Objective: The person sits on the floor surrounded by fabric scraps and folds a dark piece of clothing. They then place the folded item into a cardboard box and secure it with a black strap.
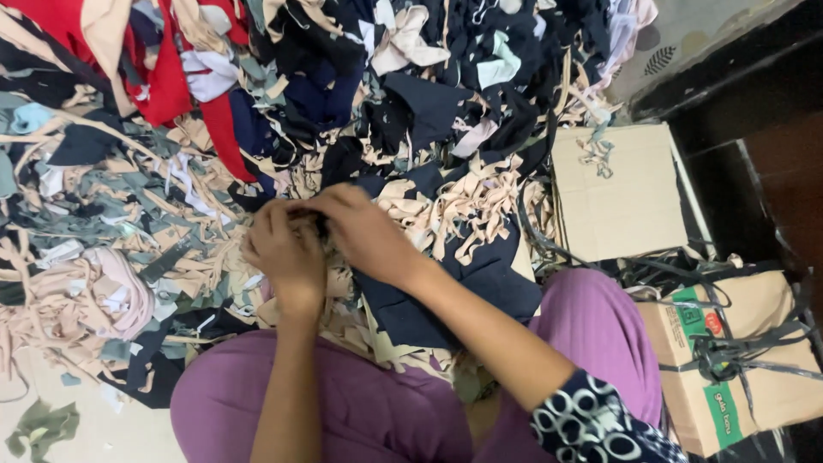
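We see our left hand and our right hand meeting in the middle of the view, just above our knees. Both are curled around one small dark scrap of cloth, which sits between the fingers of the two hands; only a little of it shows, so we cannot tell its full shape. The left hand is clenched with the knuckles up, and the right hand pinches the scrap from the other side.

Under the hands lies a very big heap of fabric cuttings. The pieces are soft and thin, most of them narrow strips or ragged triangles, in beige, dark navy, grey, white and red. They are too many to count. One larger flat navy piece lies beside the right forearm, partly over the beige strips.

Our legs are covered with smooth purple cloth. At the right we count two cardboard boxes: one plain and flat, with a few strips on it, and one tied with dark straps.
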